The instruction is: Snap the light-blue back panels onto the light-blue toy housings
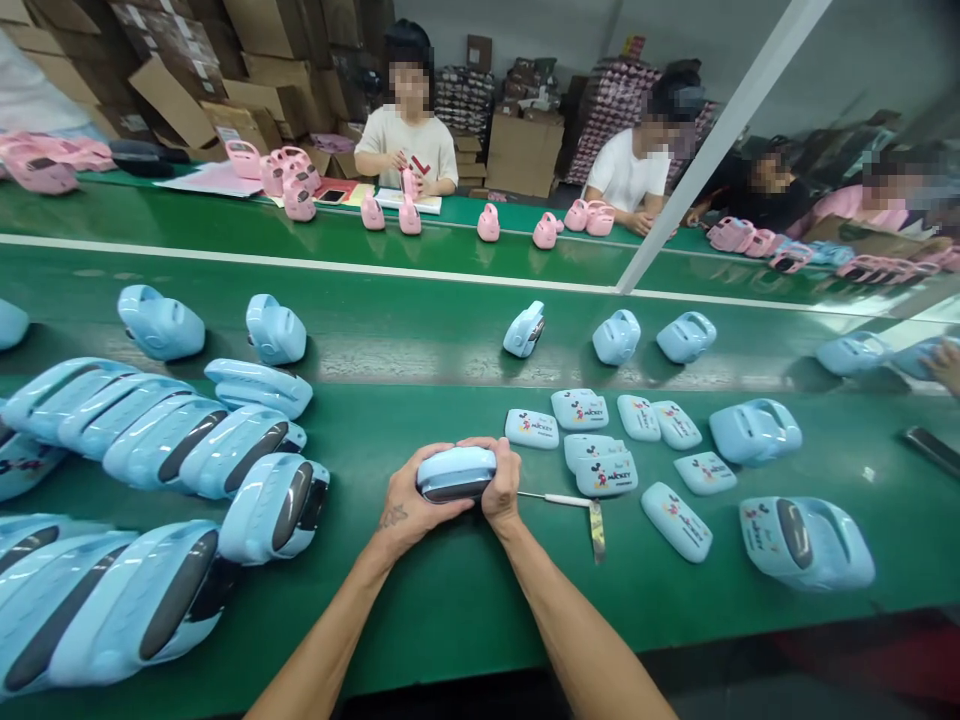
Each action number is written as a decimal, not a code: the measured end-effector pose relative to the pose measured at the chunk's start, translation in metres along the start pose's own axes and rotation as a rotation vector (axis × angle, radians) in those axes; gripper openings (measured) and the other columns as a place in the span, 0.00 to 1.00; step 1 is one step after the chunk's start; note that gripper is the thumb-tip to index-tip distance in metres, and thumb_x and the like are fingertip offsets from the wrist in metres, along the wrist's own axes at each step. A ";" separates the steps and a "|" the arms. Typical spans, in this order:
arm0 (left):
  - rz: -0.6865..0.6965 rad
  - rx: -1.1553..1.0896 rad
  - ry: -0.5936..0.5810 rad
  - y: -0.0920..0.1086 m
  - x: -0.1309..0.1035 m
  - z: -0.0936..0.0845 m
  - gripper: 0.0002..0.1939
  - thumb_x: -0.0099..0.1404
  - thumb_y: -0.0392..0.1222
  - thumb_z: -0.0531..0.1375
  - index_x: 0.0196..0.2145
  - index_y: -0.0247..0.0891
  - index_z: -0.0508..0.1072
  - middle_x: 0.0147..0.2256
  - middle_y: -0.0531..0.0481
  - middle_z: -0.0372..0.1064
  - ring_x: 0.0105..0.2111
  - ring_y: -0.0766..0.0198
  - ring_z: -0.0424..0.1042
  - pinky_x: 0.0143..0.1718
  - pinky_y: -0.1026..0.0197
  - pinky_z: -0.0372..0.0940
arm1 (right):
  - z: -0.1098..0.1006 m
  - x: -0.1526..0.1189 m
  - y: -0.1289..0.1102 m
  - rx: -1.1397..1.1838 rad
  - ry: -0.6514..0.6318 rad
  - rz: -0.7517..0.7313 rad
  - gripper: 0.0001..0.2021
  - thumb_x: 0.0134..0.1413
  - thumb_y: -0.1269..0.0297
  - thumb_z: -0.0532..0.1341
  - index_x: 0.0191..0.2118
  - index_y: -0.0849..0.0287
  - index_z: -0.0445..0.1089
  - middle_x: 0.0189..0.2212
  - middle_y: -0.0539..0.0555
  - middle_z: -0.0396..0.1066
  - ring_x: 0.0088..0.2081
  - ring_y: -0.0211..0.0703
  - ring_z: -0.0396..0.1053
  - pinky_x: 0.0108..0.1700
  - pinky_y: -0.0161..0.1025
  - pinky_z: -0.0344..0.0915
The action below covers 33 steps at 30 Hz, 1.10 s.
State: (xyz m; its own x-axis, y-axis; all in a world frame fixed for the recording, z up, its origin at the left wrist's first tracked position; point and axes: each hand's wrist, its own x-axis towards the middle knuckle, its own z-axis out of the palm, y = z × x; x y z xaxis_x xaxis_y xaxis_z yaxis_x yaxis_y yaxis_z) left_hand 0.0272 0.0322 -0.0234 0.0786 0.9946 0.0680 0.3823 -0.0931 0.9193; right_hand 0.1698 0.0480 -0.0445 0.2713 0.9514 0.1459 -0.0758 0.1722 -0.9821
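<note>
Between my two hands is a light blue device with a dark grey strip facing me, held just above the green table. My left hand wraps its left end, thumb along the lower edge. Around the right end, my right hand has its fingers curled. A white-handled screwdriver lies right of my right hand, by a small yellow-marked strip. Several blue printed covers lie beyond it to the right.
Rows of blue devices fill the table's left side. More blue devices stand at right and along the middle belt. Across it, people sit near pink devices. A slanted white post rises at right.
</note>
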 end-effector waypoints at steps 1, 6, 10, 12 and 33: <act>-0.003 -0.012 -0.009 0.000 0.000 0.000 0.35 0.42 0.48 0.75 0.49 0.42 0.74 0.44 0.49 0.77 0.42 0.54 0.76 0.45 0.56 0.71 | -0.001 0.002 -0.001 0.014 -0.026 0.015 0.33 0.66 0.43 0.43 0.30 0.59 0.79 0.32 0.57 0.81 0.39 0.50 0.77 0.45 0.42 0.69; -0.063 -0.073 -0.065 0.005 0.000 -0.009 0.41 0.40 0.46 0.76 0.53 0.43 0.72 0.47 0.47 0.76 0.45 0.50 0.76 0.47 0.52 0.71 | -0.026 0.013 -0.028 0.018 -0.424 -0.065 0.30 0.63 0.39 0.48 0.48 0.57 0.76 0.53 0.58 0.74 0.56 0.52 0.70 0.59 0.46 0.63; -0.069 -0.189 -0.123 0.005 -0.003 -0.022 0.44 0.40 0.43 0.76 0.56 0.44 0.71 0.56 0.42 0.71 0.56 0.45 0.71 0.57 0.48 0.67 | -0.046 0.021 -0.055 -0.209 -0.750 -0.081 0.21 0.63 0.47 0.57 0.52 0.56 0.72 0.54 0.56 0.73 0.56 0.50 0.69 0.59 0.46 0.61; -0.072 -0.261 -0.026 0.000 -0.009 -0.027 0.41 0.45 0.46 0.74 0.58 0.45 0.70 0.61 0.41 0.67 0.61 0.45 0.66 0.61 0.47 0.62 | -0.043 0.033 -0.060 -0.308 -0.746 -0.035 0.18 0.66 0.52 0.54 0.50 0.56 0.73 0.50 0.54 0.76 0.51 0.47 0.71 0.55 0.43 0.64; 0.270 0.218 0.283 -0.031 -0.028 -0.031 0.10 0.62 0.48 0.60 0.32 0.46 0.81 0.33 0.49 0.82 0.34 0.57 0.82 0.39 0.63 0.76 | 0.016 0.249 -0.089 -1.199 -0.424 -0.321 0.17 0.65 0.60 0.62 0.56 0.59 0.68 0.56 0.59 0.68 0.53 0.51 0.70 0.53 0.54 0.70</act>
State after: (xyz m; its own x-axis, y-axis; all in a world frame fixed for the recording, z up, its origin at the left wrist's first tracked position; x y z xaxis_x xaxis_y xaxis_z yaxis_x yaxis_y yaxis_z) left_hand -0.0151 0.0091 -0.0417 -0.0413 0.9039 0.4259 0.5704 -0.3286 0.7527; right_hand 0.2285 0.2740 0.0817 -0.2200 0.9544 0.2019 0.8899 0.2811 -0.3591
